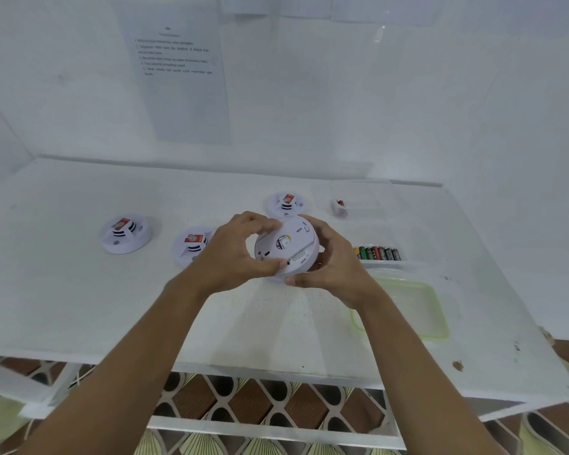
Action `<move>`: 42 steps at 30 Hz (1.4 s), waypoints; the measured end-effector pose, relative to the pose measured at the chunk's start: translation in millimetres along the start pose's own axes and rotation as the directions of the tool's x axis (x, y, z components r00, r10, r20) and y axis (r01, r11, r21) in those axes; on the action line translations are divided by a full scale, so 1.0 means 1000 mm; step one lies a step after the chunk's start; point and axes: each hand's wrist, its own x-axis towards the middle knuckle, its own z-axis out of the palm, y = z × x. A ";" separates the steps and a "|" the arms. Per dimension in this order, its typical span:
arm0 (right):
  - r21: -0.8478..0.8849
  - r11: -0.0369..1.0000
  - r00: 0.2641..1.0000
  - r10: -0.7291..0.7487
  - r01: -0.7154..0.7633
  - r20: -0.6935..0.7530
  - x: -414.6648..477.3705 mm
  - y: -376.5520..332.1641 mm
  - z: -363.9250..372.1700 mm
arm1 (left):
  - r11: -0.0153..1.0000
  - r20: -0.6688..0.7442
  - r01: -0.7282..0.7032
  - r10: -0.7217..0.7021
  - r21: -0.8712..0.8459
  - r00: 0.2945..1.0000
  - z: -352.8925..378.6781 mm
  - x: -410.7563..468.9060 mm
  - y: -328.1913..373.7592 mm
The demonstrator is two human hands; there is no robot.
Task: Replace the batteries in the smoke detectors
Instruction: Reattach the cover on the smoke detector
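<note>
Gripping the smoke detector (pixel 288 249) with your left hand (pixel 234 254) and right hand (pixel 334 267) closed round its rim: probably light, rigid, slick plastic, so keep holding the edge.

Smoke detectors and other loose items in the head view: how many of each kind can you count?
Smoke detectors: 4, three on the table at, one held by both hands
Batteries in the row: about 8, too packed for an exact count
Green-rimmed container lid: 1
Small white and red part: 1
Total: about 14
</note>
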 end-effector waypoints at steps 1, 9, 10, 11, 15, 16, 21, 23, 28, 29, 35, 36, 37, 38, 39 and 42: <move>0.000 1.000 1.000 0.001 -0.001 0.000 0.001 0.000 0.000 | 1.000 -0.006 -0.005 0.005 0.009 1.000 -0.001 0.001 0.000; -0.029 0.999 1.000 -0.018 0.017 -0.021 0.007 -0.003 0.001 | 1.000 -0.113 -0.019 0.018 -0.008 0.993 0.006 0.003 0.004; -0.026 1.000 1.000 -0.019 0.018 -0.024 0.008 -0.003 0.000 | 1.000 -0.120 -0.015 0.013 -0.010 0.993 0.008 0.003 0.004; -0.022 1.000 1.000 -0.020 0.020 -0.024 0.008 -0.003 0.000 | 1.000 -0.124 -0.012 0.011 -0.010 0.992 0.008 0.003 0.004; -0.017 1.000 1.000 -0.017 0.017 -0.016 0.009 -0.003 -0.003 | 0.999 -0.101 -0.034 0.032 -0.019 0.994 0.005 0.003 0.004; -0.014 1.000 1.000 -0.018 0.018 -0.013 0.009 -0.004 -0.004 | 0.999 -0.090 -0.041 0.039 -0.023 0.995 0.003 0.003 0.004; -0.031 0.999 1.000 -0.011 0.011 0.008 0.009 -0.003 -0.005 | 0.998 -0.032 -0.067 0.067 0.006 0.997 -0.002 0.004 0.007; -0.033 0.999 1.000 -0.007 0.008 0.016 0.008 -0.003 -0.006 | 0.997 -0.011 -0.078 0.078 0.025 0.997 -0.003 0.004 0.006; -0.013 1.000 1.000 -0.001 0.001 0.018 0.006 -0.002 -0.006 | 0.994 0.011 -0.103 0.102 0.043 0.995 -0.003 0.005 0.005; -0.008 1.000 1.000 0.001 -0.001 0.020 0.006 -0.001 -0.005 | 0.994 0.010 -0.106 0.106 0.040 0.994 -0.003 0.005 0.005; 0.026 0.999 0.998 0.030 -0.032 0.050 0.007 0.001 -0.009 | 0.996 0.004 -0.093 0.093 -0.010 0.996 0.000 -0.001 0.000; 0.033 0.999 0.998 0.034 -0.036 0.051 0.007 0.002 -0.009 | 0.995 -0.010 -0.103 0.103 -0.008 0.995 0.001 -0.003 -0.002; 0.046 0.998 0.998 0.038 -0.040 0.046 0.007 0.003 -0.010 | 0.992 -0.029 -0.124 0.124 -0.008 0.992 0.003 -0.005 -0.003; 0.063 0.997 0.998 0.043 -0.046 0.037 0.008 0.004 -0.010 | 0.989 -0.051 -0.150 0.149 -0.008 0.987 0.004 -0.006 -0.005; 0.087 0.995 0.998 0.050 -0.052 0.030 0.008 0.004 -0.010 | 0.983 -0.069 -0.183 0.182 -0.008 0.981 0.005 -0.008 -0.006; 0.191 0.979 0.997 0.070 -0.074 0.027 0.008 0.004 -0.009 | 0.956 -0.075 -0.291 0.293 0.033 0.953 0.007 -0.013 -0.012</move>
